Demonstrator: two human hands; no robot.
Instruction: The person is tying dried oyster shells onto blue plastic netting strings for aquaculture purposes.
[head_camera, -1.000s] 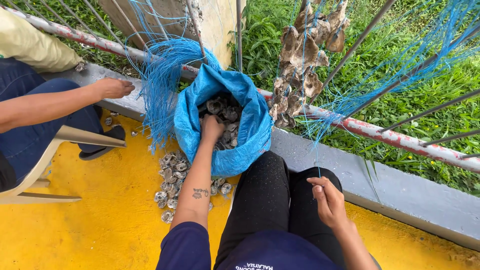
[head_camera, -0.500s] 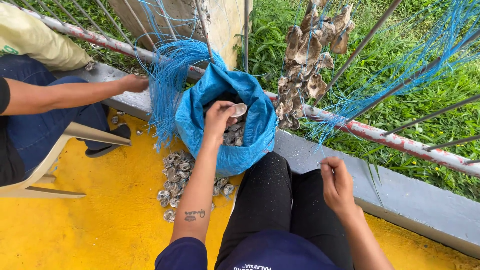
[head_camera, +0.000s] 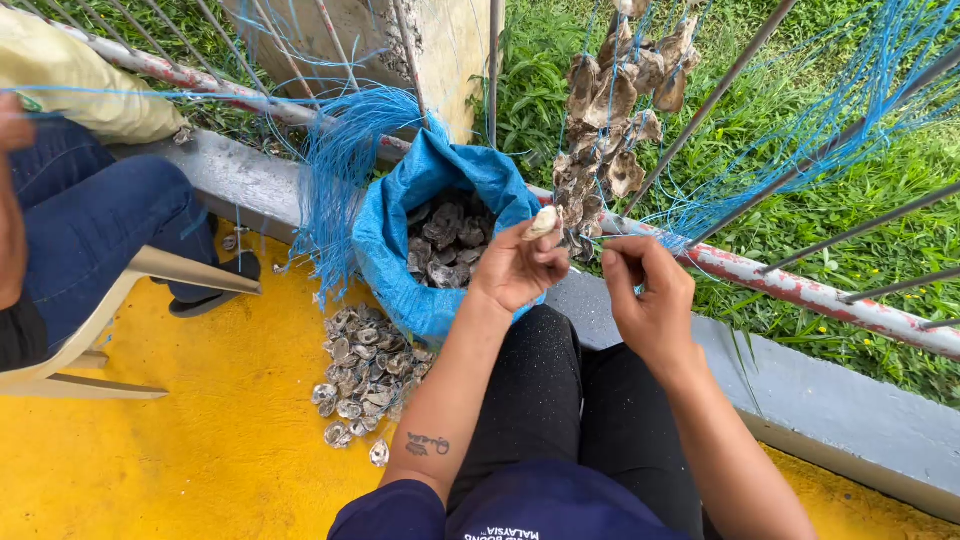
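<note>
My left hand holds a pale oyster shell up in front of me, above my black-clad knees. My right hand is close beside it, its fingers pinching a thin blue string that runs up to the railing. A blue woven sack full of grey shells stands open just behind my left hand. A cluster of shells threaded on string hangs from the railing above my hands.
A heap of loose shells lies on the yellow floor left of my knees. A seated person in jeans on a cream chair is at the left. A rusty railing, bundles of blue string and grass lie beyond.
My left hand has lifted out of the sack with a shell. My right hand has risen from my knee to meet it at the string. The other person's arm has drawn back.
</note>
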